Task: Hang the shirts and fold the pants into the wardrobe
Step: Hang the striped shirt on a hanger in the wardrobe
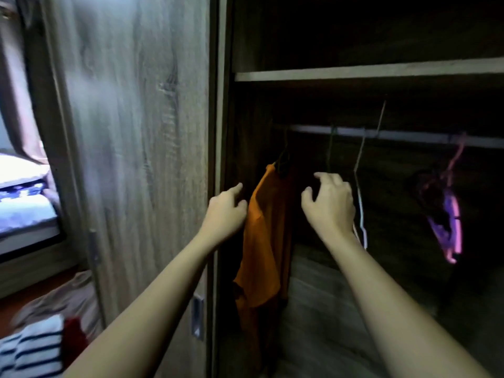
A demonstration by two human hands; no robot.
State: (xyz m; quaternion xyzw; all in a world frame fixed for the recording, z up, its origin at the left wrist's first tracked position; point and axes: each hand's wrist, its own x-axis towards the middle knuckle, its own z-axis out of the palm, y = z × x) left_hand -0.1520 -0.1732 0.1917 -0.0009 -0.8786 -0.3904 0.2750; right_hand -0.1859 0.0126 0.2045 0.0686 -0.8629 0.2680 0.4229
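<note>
The wardrobe [354, 75] stands open, its sliding door [136, 132] pushed left. Under the shelf runs the rail [395, 134]. An orange shirt [264, 236] hangs at the rail's left end on a dark hanger, hard by the door frame.

Both hands are apart, one on each side of the shirt, and grip nothing. The left hand [225, 211] is at its shoulder edge with fingers loosely bent. The right hand [331, 205] is half-curled in front of a bare white hanger [359, 197].

I'd judge the shirt is being settled. Smooth both shoulders square on the hanger, and keep the cloth out of the door's track. Purple hangers [450, 222] dangle well to the right.

Behind the door there's a bed [24, 203]. Brown cloth [68, 296] and a striped garment [35, 347] lie lower left.
</note>
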